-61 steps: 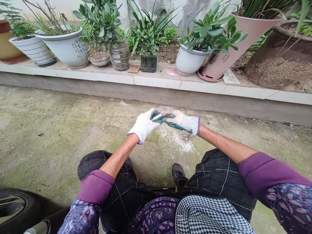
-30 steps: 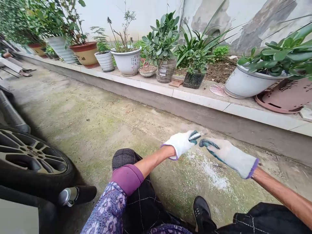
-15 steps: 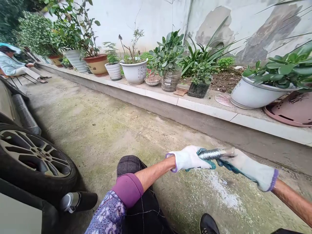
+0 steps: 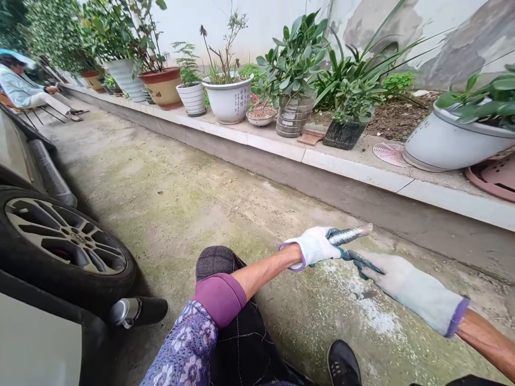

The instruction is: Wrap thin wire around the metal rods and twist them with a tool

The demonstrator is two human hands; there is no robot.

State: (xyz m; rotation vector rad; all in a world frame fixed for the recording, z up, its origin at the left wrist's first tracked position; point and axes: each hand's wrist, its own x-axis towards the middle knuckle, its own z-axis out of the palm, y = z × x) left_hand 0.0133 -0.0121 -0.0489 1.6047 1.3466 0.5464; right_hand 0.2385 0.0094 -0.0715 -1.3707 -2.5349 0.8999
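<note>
My left hand (image 4: 317, 246), in a white glove with teal-coated fingers, is closed round a short silvery rod (image 4: 346, 235). The rod looks ridged or wrapped, and its pale, bare end points up and to the right. Just below it, my right hand (image 4: 396, 276), gloved the same way, has its fingers drawn together. A thin dark strip (image 4: 364, 261) runs from its fingers to my left fingertips; whether this is a slim tool or a coated finger is unclear. Below the hands, white powder and flakes (image 4: 380, 319) are scattered on the ground round a small grey piece (image 4: 365, 295).
A low tiled ledge (image 4: 354, 174) with several potted plants runs along the wall. A car wheel (image 4: 68, 236) is at left, with a black flask (image 4: 139, 312) lying beside it. My shoe (image 4: 344, 362) is near the powder. Far left, a person (image 4: 36, 88) sits on a chair.
My right hand has drawn back from the rod's pale end and dropped lower, uncovering that end. The rod now tilts up more. The view has shifted slightly.
</note>
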